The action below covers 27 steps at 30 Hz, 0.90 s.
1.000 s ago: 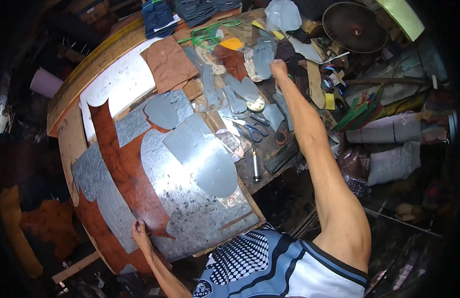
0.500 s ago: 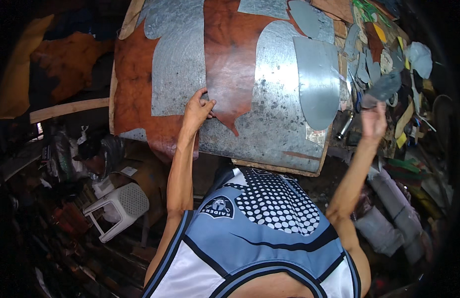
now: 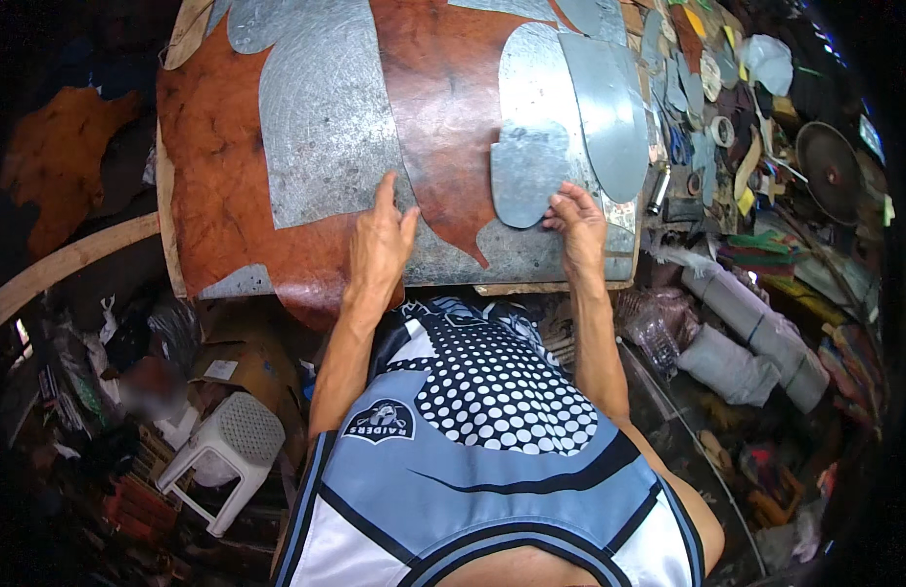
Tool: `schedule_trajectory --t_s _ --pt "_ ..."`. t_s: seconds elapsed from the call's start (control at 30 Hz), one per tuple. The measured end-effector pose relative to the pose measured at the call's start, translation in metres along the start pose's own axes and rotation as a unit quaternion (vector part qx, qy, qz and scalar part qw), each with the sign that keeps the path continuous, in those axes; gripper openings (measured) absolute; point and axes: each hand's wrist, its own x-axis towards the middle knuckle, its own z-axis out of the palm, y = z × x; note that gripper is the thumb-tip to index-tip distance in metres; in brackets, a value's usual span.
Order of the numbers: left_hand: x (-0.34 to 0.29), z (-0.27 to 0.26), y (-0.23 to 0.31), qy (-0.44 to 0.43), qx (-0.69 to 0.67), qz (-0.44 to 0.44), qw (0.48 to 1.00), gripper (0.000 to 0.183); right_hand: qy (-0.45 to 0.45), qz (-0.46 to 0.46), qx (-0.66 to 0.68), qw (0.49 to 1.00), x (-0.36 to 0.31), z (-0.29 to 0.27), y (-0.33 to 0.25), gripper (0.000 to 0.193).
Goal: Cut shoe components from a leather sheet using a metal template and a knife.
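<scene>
A mottled brown leather hide (image 3: pixel 213 157) with large cut-outs lies over a metal-topped table (image 3: pixel 326 117). My left hand (image 3: pixel 380 245) rests at the pointed brown strip (image 3: pixel 443 127), beside its left edge, fingers stretched out and holding nothing. In my right hand (image 3: pixel 580 230) is a flat grey template (image 3: pixel 531 171) with a rounded lower end, pinched by its lower right edge. It is over the bare metal to the right of that strip. A larger grey rounded template (image 3: pixel 605 108) lies just beyond, to the right.
Tools, pattern pieces and a tape roll (image 3: pixel 722 131) crowd the right side, along with a metal cylinder (image 3: pixel 658 188). A round dark disc (image 3: pixel 829 171) stands farther right. Below left is a white plastic stool (image 3: pixel 233 440); wrapped rolls (image 3: pixel 737 313) lie at lower right.
My right hand has brought the grey template from the cluttered right side leftward over the table. My left hand's fingers have straightened near the strip's edge. The whole view has shifted.
</scene>
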Motion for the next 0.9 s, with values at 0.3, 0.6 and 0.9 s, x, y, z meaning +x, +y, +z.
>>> schedule_trajectory --t_s 0.3,0.6,0.9 --pt "0.019 0.004 -0.028 -0.023 0.098 0.303 0.948 0.061 -0.048 0.034 -0.102 0.993 -0.024 0.069 0.008 0.023" --pt "0.009 0.017 -0.033 -0.001 0.121 0.29 0.949 0.059 -0.038 -0.08 -0.33 0.94 -0.014 0.075 0.014 0.029" --pt "0.005 0.018 -0.029 0.012 0.133 0.261 0.956 0.057 -0.109 -0.189 -0.448 0.867 -0.006 0.071 0.0 0.039"
